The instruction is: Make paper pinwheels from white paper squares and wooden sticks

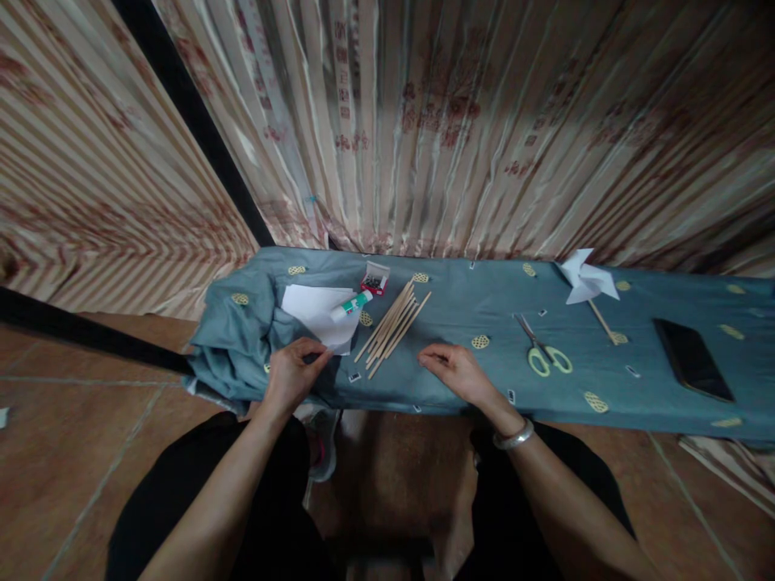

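Note:
White sheets of paper (312, 311) lie stacked at the left of the cloth-covered surface. At their near corner is my left hand (294, 373), thumb and fingers closed on the paper's edge. A glue stick (353, 304) with a green and white label rests across the sheets. Several thin wooden sticks (393, 327) lie in a loose bundle between my hands. My right hand (457, 371) hovers low over the cloth, right of the sticks. Its fingers are curled together, and nothing shows in them.
Behind the sticks stands an opened small red box (375, 279) of dark pins or tacks. Further right lie scissors (542, 351) with pale green handles, a white paper pinwheel (586, 278) on a stick and a black phone (693, 359). A pleated curtain (424, 121) hangs behind the cloth (448, 282).

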{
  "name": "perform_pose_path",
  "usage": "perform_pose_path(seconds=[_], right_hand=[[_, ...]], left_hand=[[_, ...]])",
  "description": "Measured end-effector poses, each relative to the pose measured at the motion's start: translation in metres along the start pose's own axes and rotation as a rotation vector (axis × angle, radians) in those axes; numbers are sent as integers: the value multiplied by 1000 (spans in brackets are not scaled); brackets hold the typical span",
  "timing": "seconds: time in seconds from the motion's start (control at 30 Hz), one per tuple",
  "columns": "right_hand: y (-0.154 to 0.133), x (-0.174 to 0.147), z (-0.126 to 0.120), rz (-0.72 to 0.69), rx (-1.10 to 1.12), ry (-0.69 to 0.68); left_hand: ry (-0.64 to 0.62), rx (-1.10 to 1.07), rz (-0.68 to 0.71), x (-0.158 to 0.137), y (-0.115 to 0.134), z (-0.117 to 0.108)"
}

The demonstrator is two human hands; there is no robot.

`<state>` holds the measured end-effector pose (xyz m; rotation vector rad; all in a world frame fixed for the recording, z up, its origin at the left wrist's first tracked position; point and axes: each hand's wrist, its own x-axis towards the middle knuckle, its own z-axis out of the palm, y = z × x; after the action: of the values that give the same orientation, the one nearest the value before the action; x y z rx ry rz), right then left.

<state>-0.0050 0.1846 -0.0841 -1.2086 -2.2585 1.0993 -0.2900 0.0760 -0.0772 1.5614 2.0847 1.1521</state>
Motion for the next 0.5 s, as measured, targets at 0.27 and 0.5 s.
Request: perform_pose_path(seconds=[0.27, 0.5], right_hand=[[1, 0, 1, -4, -21, 2], [-1, -2, -1, -21, 15, 0]], left_hand=[[-94, -69, 36, -5, 8, -6], [-101, -31, 182, -20, 36, -17]])
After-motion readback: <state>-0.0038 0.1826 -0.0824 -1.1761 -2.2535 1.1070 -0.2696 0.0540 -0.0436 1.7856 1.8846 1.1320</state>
